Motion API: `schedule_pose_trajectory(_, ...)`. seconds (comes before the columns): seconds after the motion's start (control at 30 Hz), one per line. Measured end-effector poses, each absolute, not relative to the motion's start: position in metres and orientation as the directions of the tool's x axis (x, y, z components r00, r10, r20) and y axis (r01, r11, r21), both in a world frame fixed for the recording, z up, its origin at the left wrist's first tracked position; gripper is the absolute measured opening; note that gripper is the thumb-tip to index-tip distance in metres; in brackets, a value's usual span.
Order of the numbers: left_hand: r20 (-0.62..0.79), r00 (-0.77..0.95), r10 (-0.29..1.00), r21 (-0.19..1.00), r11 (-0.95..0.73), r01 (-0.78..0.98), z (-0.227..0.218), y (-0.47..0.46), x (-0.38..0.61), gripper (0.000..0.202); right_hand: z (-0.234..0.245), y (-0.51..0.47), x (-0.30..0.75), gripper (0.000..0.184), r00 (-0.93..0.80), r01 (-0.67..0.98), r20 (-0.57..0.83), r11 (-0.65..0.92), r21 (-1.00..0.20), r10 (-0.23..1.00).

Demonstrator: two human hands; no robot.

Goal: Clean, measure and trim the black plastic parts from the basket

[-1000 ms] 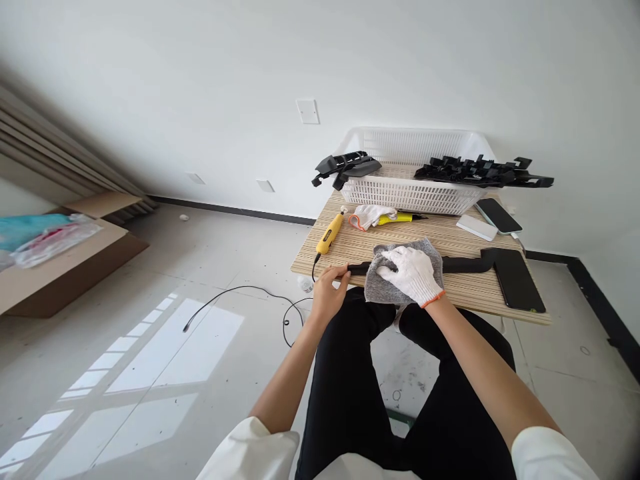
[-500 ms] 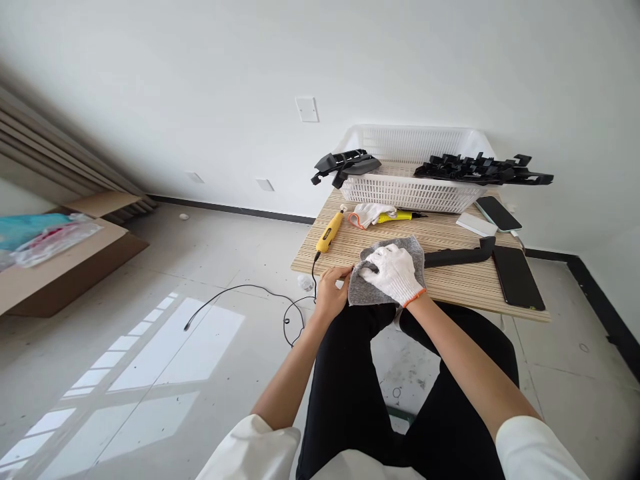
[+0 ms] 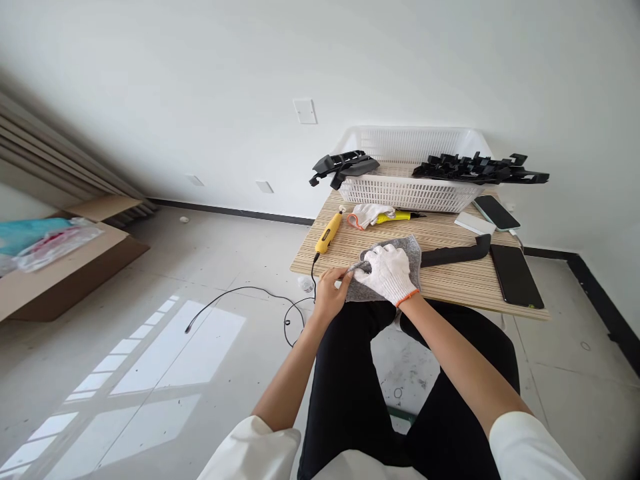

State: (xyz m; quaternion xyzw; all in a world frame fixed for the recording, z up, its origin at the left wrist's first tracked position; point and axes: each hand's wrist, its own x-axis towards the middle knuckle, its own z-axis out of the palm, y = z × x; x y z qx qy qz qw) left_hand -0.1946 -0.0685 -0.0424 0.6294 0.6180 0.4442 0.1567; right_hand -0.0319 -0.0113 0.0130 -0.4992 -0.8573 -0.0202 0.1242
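Note:
My right hand, in a white knit glove with an orange cuff, is closed over a grey cloth. The cloth is folded around a long black plastic trim piece, whose hooked right end sticks out over the table. My bare left hand pinches at the cloth's left edge, where the trim piece's other end seems to be; that end is mostly hidden by fingers and cloth. Just beyond my left hand lies a yellow rotary tool with a black cord.
Behind, a white plastic basket carries black plastic parts across its rim. A spare white glove lies on a yellow-handled cutter. Two phones and a white slab sit at the right of the wooden table.
My right hand and the cloth have shifted slightly left, closer to my left hand. The cloth's left edge is now bunched up between the hands. The trim piece has shifted slightly left.

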Motion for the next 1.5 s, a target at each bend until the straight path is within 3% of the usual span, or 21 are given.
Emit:
schedule_pose_trajectory(0.23, 0.323, -0.148, 0.935, 0.706, -0.134, 0.695, -0.035, -0.066, -0.193, 0.026, 0.012, -0.012, -0.024, 0.049, -0.488, 0.837, 0.267, 0.532, -0.125, 0.831)
schedule_pose_trajectory(0.4, 0.331, -0.158, 0.93, 0.682, -0.12, 0.722, -0.034, -0.067, -0.188, 0.023, 0.006, -0.01, -0.017, 0.05, -0.487, 0.799, 0.314, 0.561, -0.218, 0.815)
schedule_pose_trajectory(0.7, 0.323, -0.14, 0.936, 0.644, -0.109, 0.757, -0.039, -0.066, -0.183, 0.021, -0.006, -0.01, 0.021, 0.078, -0.297, 0.827, 0.487, 0.477, -0.299, 0.821)
schedule_pose_trajectory(0.97, 0.328, -0.169, 0.929, 0.666, -0.101, 0.739, -0.04, -0.065, -0.182, 0.021, -0.008, 0.001, 0.086, 0.071, -0.23, 0.909, 0.461, 0.358, -0.214, 0.857)
schedule_pose_trajectory(1.2, 0.312, -0.214, 0.926, 0.683, -0.062, 0.728, -0.039, -0.063, -0.19, 0.015, -0.014, 0.02, 0.15, 0.056, -0.105, 0.973, 0.533, 0.198, -0.12, 0.84)
schedule_pose_trajectory(1.27, 0.345, -0.227, 0.911, 0.673, -0.072, 0.736, -0.034, -0.064, -0.187, 0.023, -0.014, 0.022, 0.154, 0.053, -0.094, 0.983, 0.512, 0.161, -0.089, 0.854)
schedule_pose_trajectory(1.4, 0.501, -0.115, 0.858, 0.49, -0.171, 0.855, -0.014, -0.07, -0.171, 0.039, -0.008, 0.024, 0.146, 0.053, -0.109, 0.992, 0.477, 0.125, -0.001, 0.872)
schedule_pose_trajectory(1.5, 0.484, 0.092, 0.87, 0.31, -0.268, 0.912, -0.006, -0.074, -0.153, 0.043, -0.001, 0.025, 0.14, 0.056, -0.114, 0.993, 0.436, 0.092, 0.071, 0.893)
